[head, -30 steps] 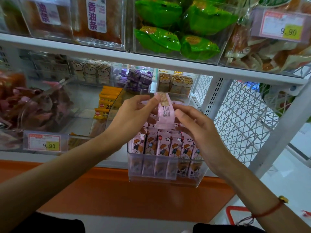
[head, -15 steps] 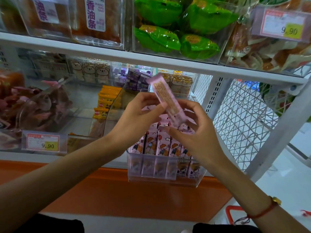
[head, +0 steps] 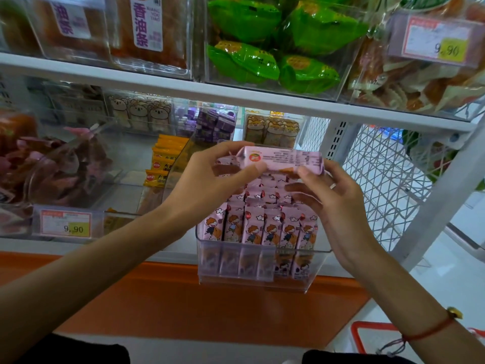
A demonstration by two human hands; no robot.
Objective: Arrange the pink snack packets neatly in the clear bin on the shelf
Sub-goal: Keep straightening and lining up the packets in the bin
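Observation:
A clear bin juts out from the lower shelf and holds several pink snack packets standing upright in rows, cartoon side forward. Above the bin I hold one more pink packet lying level, its printed back toward me. My left hand pinches its left end and my right hand pinches its right end. The rear rows of packets are partly hidden behind my fingers.
Yellow packets lie in the bin to the left, purple boxes and bear-print packs behind. A white shelf board with green bags hangs close overhead. White wire mesh closes the right side. A price tag sits lower left.
The held packet has turned from upright, through a slant, to lying level above the bin. My hands have shifted to grip its two ends.

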